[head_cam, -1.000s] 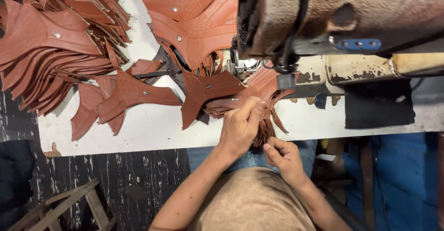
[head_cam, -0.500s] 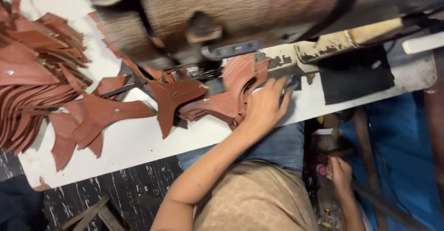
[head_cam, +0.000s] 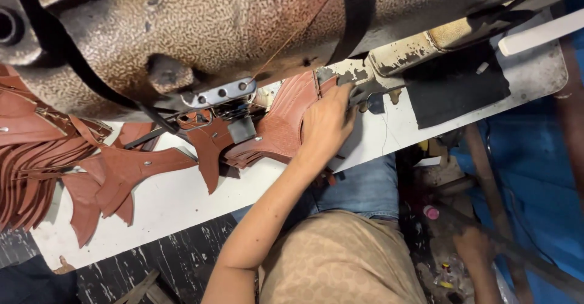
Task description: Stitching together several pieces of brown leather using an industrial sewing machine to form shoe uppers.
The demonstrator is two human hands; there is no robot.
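Two hands are at work. One, the left hand (head_cam: 325, 124), lies flat with fingers spread on the reddish-brown cut leather pieces (head_cam: 283, 127) under the speckled sewing machine head (head_cam: 231, 24), clamping nothing. Even downward pressure, fingertips clear of the needle area, would probably serve best. Down at the near right, the right hand (head_cam: 474, 249) hangs in shadow (grip unclear). No containers show; more leather lies loose at far left on the white table (head_cam: 176, 203).

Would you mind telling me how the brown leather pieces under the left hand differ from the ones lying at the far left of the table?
The pieces under the left hand form a small stack right at the sewing machine, pressed flat by the palm. The far-left pile is much larger, fanned out loosely and untouched. The stack sits partly under the machine's arm; the pile lies partly in the open on the white table. Both are the same reddish-brown leather.
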